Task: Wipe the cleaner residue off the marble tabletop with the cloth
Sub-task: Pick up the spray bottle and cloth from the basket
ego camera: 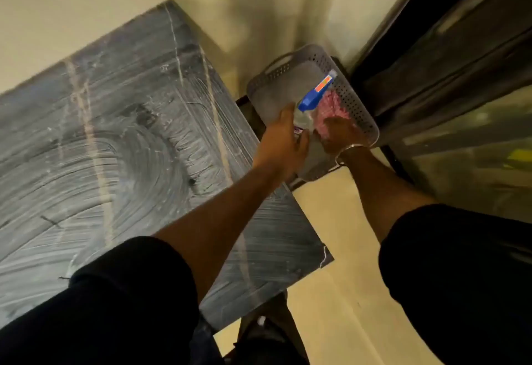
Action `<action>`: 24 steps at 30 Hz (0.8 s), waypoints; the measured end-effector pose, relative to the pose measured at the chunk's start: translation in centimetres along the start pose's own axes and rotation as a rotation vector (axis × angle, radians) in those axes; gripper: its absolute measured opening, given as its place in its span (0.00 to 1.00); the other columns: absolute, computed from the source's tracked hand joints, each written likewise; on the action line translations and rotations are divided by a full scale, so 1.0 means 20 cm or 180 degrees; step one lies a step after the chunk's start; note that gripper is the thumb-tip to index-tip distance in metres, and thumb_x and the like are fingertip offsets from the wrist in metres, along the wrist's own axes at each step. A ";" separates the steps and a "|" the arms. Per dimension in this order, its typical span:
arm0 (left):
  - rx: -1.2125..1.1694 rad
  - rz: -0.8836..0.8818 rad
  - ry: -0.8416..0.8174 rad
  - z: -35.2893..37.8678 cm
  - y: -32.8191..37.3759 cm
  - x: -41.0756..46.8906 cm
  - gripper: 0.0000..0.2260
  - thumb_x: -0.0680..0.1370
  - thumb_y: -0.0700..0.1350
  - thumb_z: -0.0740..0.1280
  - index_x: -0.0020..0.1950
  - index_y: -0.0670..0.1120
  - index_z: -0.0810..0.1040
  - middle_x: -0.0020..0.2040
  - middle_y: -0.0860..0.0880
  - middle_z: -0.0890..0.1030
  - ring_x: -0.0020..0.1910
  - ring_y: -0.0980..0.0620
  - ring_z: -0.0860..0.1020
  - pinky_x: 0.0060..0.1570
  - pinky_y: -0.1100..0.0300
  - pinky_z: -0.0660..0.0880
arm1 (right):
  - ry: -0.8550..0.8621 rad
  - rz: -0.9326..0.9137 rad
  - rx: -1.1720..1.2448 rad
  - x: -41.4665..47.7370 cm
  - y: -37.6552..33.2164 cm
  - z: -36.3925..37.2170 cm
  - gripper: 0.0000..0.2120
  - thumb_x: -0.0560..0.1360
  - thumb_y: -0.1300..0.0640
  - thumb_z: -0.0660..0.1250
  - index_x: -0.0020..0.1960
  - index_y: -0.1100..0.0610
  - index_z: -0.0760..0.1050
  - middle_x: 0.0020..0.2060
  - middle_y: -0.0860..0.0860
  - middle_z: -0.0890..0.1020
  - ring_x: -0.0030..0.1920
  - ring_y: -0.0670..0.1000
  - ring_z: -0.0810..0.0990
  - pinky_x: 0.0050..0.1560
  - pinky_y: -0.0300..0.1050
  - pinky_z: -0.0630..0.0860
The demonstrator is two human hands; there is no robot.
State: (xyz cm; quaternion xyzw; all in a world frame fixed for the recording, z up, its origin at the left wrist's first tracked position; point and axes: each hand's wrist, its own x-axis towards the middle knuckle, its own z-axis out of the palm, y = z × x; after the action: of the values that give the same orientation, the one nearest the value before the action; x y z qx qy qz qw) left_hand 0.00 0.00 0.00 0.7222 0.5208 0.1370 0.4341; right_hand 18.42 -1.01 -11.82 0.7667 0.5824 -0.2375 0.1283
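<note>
**Both hands in the basket, tabletop streaked white**

Both arms reach past the corner of the marble tabletop [115,134] into the grey perforated basket [357,105], which sits low beside the table against the wall. The left hand [283,137] is on the spray bottle [309,102], with fingers along one side of the clear body and the thumb on the other, gripping it. The blue trigger head pokes up past the fingertips, and most of the label is hidden under the palm.

The right hand [341,134], a thin bangle [349,148] at the wrist, lies over the pink cloth [334,99] inside the basket. Motion blur smears the fingers, so I cannot tell whether they have closed on the fabric or only rest on it. Only the cloth's far part shows.

The cleaner residue [86,163] covers the dark slab in white swirls and arcs. The slab's left side is cut off by the frame, and its near edge is hidden under dark sleeves. The dark panels on the right are too blurred to identify.
</note>
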 end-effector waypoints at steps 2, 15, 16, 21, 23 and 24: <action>-0.0395 -0.0327 0.0017 0.08 -0.01 0.08 0.28 0.77 0.45 0.69 0.75 0.44 0.62 0.64 0.45 0.77 0.60 0.49 0.77 0.59 0.52 0.76 | 0.0130 -0.0044 -0.0085 0.08 0.01 0.05 0.26 0.75 0.43 0.53 0.68 0.55 0.65 0.65 0.58 0.73 0.64 0.62 0.72 0.62 0.63 0.70; -0.1038 -0.0510 0.0067 0.23 -0.11 0.41 0.18 0.74 0.44 0.74 0.62 0.46 0.75 0.50 0.52 0.79 0.49 0.56 0.78 0.55 0.58 0.77 | 0.0932 0.0105 0.0729 0.29 -0.03 0.08 0.13 0.79 0.60 0.60 0.62 0.63 0.72 0.58 0.63 0.77 0.59 0.63 0.75 0.59 0.54 0.70; -0.1050 -0.0387 0.0012 0.24 -0.10 0.42 0.15 0.75 0.43 0.73 0.59 0.48 0.74 0.47 0.54 0.78 0.47 0.57 0.77 0.53 0.60 0.76 | 0.0905 0.0252 0.0919 0.29 -0.02 0.06 0.13 0.78 0.59 0.61 0.61 0.61 0.73 0.57 0.62 0.78 0.57 0.62 0.76 0.57 0.53 0.72; -0.1227 -0.0071 0.0227 0.22 -0.06 0.43 0.09 0.77 0.44 0.69 0.56 0.47 0.74 0.42 0.56 0.77 0.41 0.60 0.77 0.45 0.69 0.72 | 0.1362 0.1057 0.2669 0.22 0.00 -0.02 0.12 0.77 0.58 0.62 0.57 0.64 0.72 0.48 0.57 0.78 0.47 0.52 0.74 0.45 0.40 0.65; -0.1243 0.0071 0.0391 0.18 -0.01 0.41 0.08 0.78 0.44 0.70 0.54 0.43 0.76 0.37 0.58 0.74 0.35 0.64 0.75 0.39 0.71 0.69 | 0.1330 0.1323 0.3710 0.19 0.01 -0.08 0.16 0.75 0.53 0.64 0.56 0.63 0.74 0.47 0.54 0.79 0.47 0.53 0.78 0.47 0.43 0.72; -0.1261 0.0148 0.0459 0.14 0.04 0.40 0.09 0.78 0.44 0.70 0.54 0.41 0.76 0.34 0.58 0.72 0.32 0.66 0.73 0.35 0.73 0.67 | 0.1294 0.1424 0.4195 0.19 0.03 -0.11 0.20 0.72 0.48 0.65 0.55 0.62 0.76 0.46 0.54 0.82 0.46 0.54 0.80 0.49 0.49 0.77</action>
State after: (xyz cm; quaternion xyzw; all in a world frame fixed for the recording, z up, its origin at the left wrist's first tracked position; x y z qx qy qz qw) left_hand 5.64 5.46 -3.04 0.6229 0.4966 0.2980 0.5259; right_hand 20.28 2.92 -12.01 0.8146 0.1598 -0.3601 -0.4257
